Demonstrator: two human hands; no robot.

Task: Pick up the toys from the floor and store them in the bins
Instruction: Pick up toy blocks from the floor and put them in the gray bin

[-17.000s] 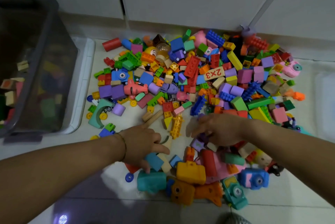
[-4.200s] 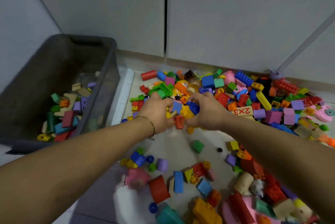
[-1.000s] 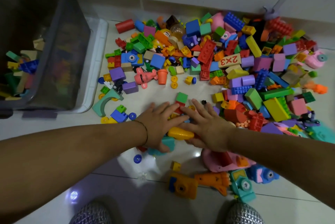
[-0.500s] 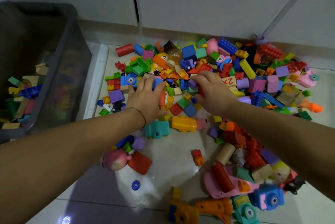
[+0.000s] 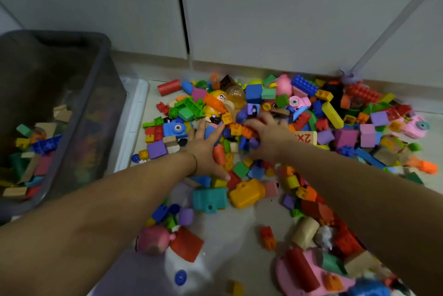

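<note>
One bin [image 5: 103,94], two hands [image 5: 203,149] [image 5: 271,137], many toys [image 5: 247,193].

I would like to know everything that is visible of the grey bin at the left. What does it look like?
The bin is dark grey, see-through plastic with rounded corners and a thick rim. It stands upright and open, left of the toy pile. It rests on a flat white tray that sticks out at its right. Coloured and wooden blocks cover only its bottom. The frame cuts off its left part.
</note>
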